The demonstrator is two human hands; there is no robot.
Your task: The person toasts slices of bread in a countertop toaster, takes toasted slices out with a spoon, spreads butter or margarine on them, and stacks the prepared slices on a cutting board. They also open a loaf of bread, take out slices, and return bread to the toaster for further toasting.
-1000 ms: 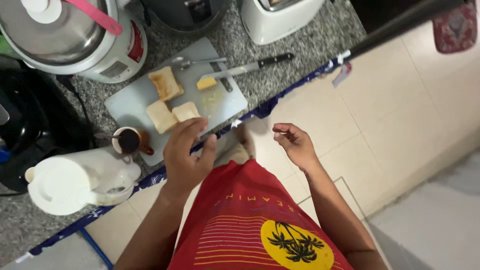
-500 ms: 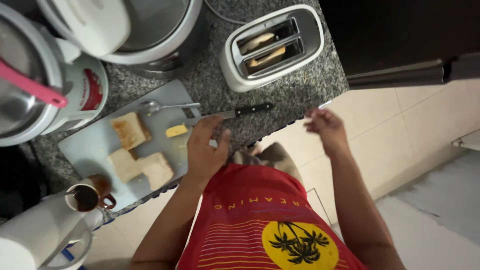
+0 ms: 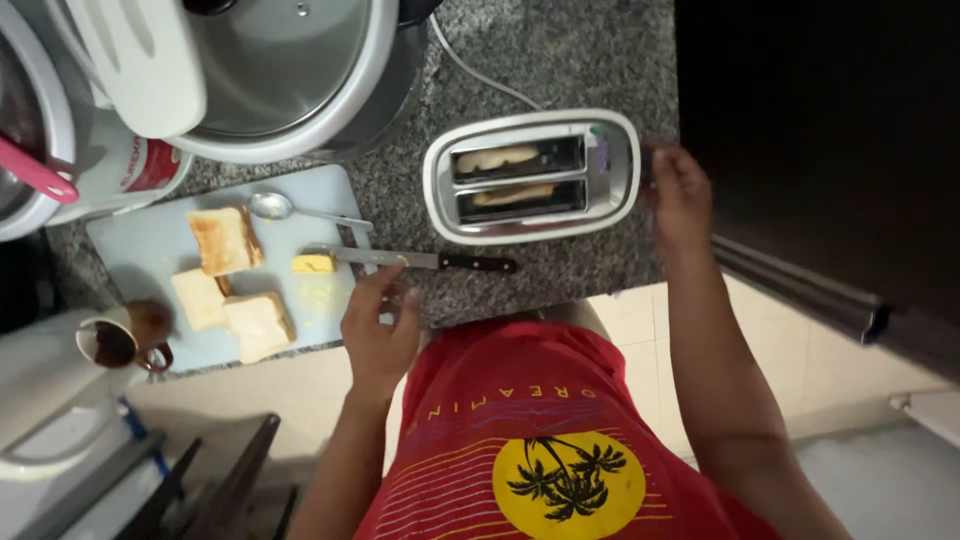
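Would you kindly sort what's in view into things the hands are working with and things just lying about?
In hand:
right hand at the white two-slot toaster
left hand beside the black-handled knife

Lying about:
metal spoon
brown cup
toast slices

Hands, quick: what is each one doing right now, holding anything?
Left hand: loosely curled, holding nothing, at the counter edge just below the knife.
Right hand: at the right end of the toaster; whether it presses or grasps anything cannot be told.
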